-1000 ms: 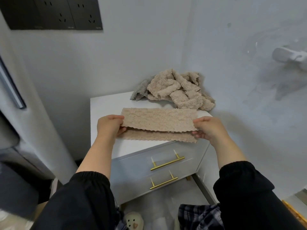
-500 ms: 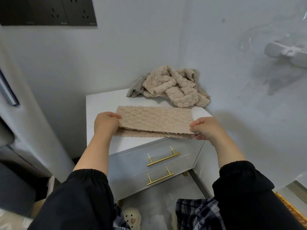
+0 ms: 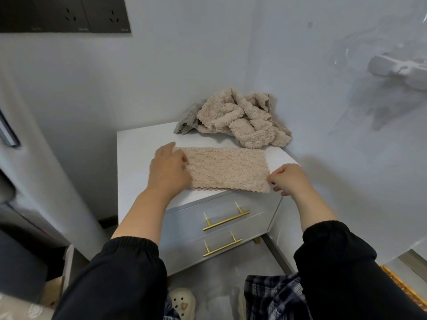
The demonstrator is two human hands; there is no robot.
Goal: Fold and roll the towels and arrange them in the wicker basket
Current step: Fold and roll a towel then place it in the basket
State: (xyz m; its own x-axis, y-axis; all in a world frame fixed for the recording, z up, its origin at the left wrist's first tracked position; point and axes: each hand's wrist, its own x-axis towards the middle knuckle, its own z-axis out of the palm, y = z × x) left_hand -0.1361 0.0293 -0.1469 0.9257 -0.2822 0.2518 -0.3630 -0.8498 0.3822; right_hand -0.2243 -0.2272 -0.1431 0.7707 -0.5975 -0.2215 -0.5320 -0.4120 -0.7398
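A beige towel (image 3: pixel 227 168), folded into a long strip, lies flat on the white nightstand (image 3: pixel 136 148) near its front edge. My left hand (image 3: pixel 168 170) rests flat on the strip's left end, fingers stretched out. My right hand (image 3: pixel 287 179) pinches the strip's right end at the near corner. Behind the strip, a heap of crumpled beige towels (image 3: pixel 240 117) sits in the back corner, with a grey towel (image 3: pixel 186 122) poking out at its left. No wicker basket is in view.
The nightstand stands in a corner between two pale walls, with two drawers and gold handles (image 3: pixel 226 221) facing me. A white fixture (image 3: pixel 397 71) sticks out of the right wall. A dark socket panel (image 3: pixel 67 13) hangs at the upper left. Slippers (image 3: pixel 182 304) show on the floor.
The folded towel, held a little above the top before, now lies flat on the nightstand. My left hand has let go of its end and spread flat on it.
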